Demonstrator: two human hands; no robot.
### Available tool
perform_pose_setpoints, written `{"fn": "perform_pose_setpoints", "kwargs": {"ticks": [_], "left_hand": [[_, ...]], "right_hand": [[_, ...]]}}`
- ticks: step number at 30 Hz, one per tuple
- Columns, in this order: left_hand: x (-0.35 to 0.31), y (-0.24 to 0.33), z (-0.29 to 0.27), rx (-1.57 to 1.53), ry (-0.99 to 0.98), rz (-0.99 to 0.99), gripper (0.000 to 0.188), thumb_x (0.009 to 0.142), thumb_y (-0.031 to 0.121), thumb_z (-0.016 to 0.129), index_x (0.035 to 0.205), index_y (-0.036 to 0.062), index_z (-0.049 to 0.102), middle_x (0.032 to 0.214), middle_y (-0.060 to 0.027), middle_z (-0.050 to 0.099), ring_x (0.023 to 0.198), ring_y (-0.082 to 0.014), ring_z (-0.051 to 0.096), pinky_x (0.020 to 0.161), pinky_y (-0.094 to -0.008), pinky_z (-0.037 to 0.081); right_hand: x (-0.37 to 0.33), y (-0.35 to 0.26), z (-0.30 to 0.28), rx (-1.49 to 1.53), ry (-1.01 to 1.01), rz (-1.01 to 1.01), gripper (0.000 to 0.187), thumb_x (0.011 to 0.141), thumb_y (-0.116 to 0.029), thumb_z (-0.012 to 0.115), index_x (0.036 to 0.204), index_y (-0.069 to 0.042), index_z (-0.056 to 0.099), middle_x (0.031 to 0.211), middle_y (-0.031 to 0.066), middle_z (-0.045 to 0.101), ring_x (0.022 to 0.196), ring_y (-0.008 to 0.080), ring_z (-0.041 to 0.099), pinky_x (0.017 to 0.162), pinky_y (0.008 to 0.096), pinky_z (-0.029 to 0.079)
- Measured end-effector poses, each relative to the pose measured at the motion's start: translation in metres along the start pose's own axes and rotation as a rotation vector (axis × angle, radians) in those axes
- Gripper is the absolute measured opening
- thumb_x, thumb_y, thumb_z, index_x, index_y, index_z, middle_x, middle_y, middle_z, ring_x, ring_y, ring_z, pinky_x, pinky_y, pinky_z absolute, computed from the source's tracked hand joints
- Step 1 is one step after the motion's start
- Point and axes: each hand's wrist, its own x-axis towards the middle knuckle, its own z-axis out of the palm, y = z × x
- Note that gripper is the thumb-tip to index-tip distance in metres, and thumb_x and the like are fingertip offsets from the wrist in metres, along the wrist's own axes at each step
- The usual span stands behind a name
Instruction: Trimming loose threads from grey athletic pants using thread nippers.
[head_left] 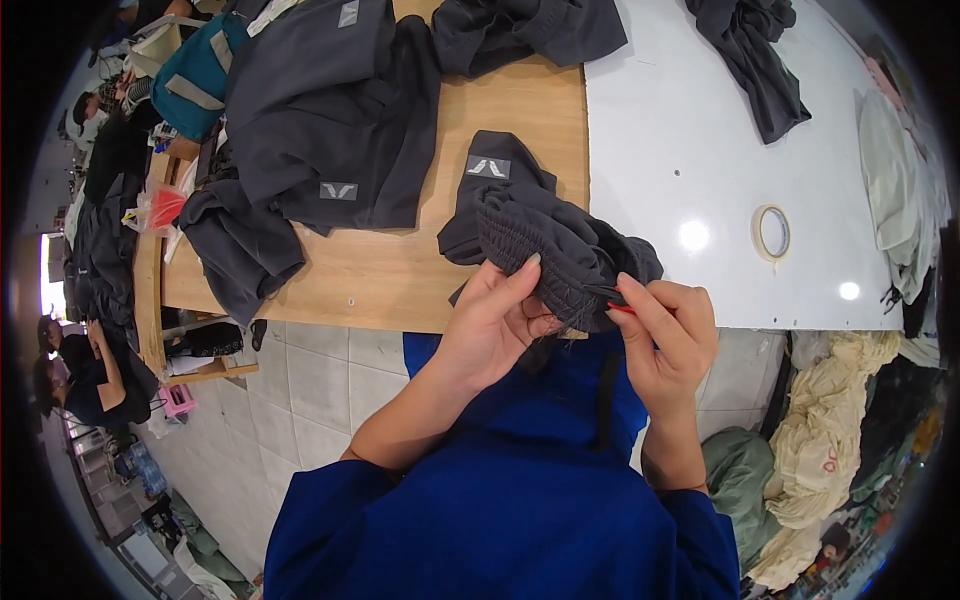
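While the left hand (495,325) pinches its gathered elastic band (520,248), a dark grey garment (575,225) lies bunched over the near edge of the counter (365,275).
The left fingers are closed on the band, thumb uppermost; those of the right hand (670,335) grip a small red tool (620,307) against the cloth. The garment looks light, soft and floppy, hardly fragile; the thick band seems the surest hold, since the loose panels would probably slump. At the left, a teal bag (210,68) hides its contents; nearer, a clear plastic bag (165,207) shows red, whether contents or print I cannot tell.
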Motion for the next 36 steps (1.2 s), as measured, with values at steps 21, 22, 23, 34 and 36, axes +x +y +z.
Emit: {"fn": "perform_pose_setpoints", "kwargs": {"ticks": [21,22,23,34,36], "left_hand": [[-0.002,-0.001,-0.007,0.033,-0.061,0.002,0.037,0.098,0.02,0.038,0.134,0.0079,0.033,0.122,-0.0102,0.054,0.106,-0.0177,0.06,0.077,-0.028,0.054],[-0.002,-0.001,-0.008,0.027,-0.09,0.0,0.037,0.098,0.019,0.037,0.134,0.0078,0.033,0.122,-0.0103,0.054,0.105,-0.0175,0.06,0.077,-0.0277,0.054],[-0.002,-0.001,-0.007,0.026,-0.089,-0.001,0.037,0.098,0.019,0.037,0.134,0.0078,0.033,0.122,-0.0103,0.054,0.105,-0.0175,0.06,0.077,-0.0277,0.054],[-0.001,-0.004,-0.008,-0.046,-0.036,-0.018,0.036,0.098,0.02,0.039,0.131,0.0067,0.036,0.121,-0.0126,0.055,0.104,-0.0182,0.06,0.078,-0.0283,0.055],[-0.002,-0.007,0.0,-0.061,-0.018,0.002,0.033,0.097,0.02,0.041,0.128,0.0067,0.04,0.118,-0.0113,0.056,0.103,-0.0178,0.06,0.079,-0.0291,0.054]], "right_hand": [[-0.002,0.0,0.001,0.008,0.006,0.012,0.037,0.06,-0.01,0.078,0.097,-0.01,0.071,0.076,0.0017,0.057,0.061,0.0157,0.045,0.053,0.0258,0.035],[-0.003,0.001,0.001,0.008,0.006,0.013,0.037,0.06,-0.01,0.078,0.097,-0.01,0.071,0.076,0.0017,0.057,0.061,0.0157,0.045,0.053,0.0258,0.035],[-0.004,0.001,0.002,0.009,0.007,0.006,0.037,0.06,-0.01,0.078,0.097,-0.01,0.071,0.076,0.0016,0.057,0.061,0.0157,0.045,0.053,0.0257,0.035],[-0.01,-0.003,0.007,0.332,0.027,0.244,0.059,0.058,-0.011,0.083,0.111,-0.003,0.062,0.082,0.0061,0.058,0.069,0.0138,0.052,0.062,0.0232,0.044],[-0.007,-0.015,0.007,0.414,-0.054,0.323,0.062,0.057,-0.014,0.085,0.11,0.0,0.056,0.081,0.006,0.058,0.068,0.0119,0.053,0.061,0.0221,0.045]]}}
